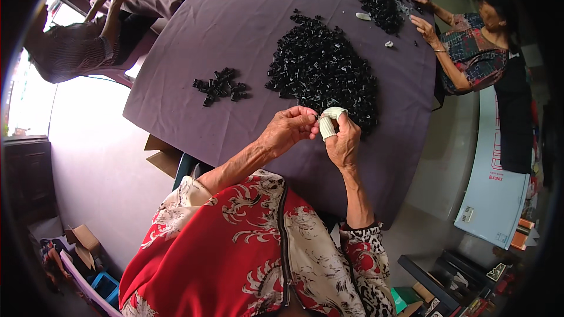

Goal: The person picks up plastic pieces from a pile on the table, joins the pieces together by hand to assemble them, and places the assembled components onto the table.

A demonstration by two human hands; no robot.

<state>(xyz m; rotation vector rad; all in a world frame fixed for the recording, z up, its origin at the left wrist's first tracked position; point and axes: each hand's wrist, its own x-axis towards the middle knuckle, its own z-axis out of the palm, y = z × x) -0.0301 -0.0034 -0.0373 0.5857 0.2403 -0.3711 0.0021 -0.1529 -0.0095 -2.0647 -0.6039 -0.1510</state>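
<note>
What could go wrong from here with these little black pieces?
The black piece between the left hand and right hand is tiny and might slip into the big pile.
The small pile lies loose, so a sleeve or arm could scatter it.
The finger covers may dull the right hand's touch.

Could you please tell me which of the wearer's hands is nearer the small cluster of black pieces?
Left. The left hand is to the right of the small cluster, not touching it; the right hand is farther right.
</note>
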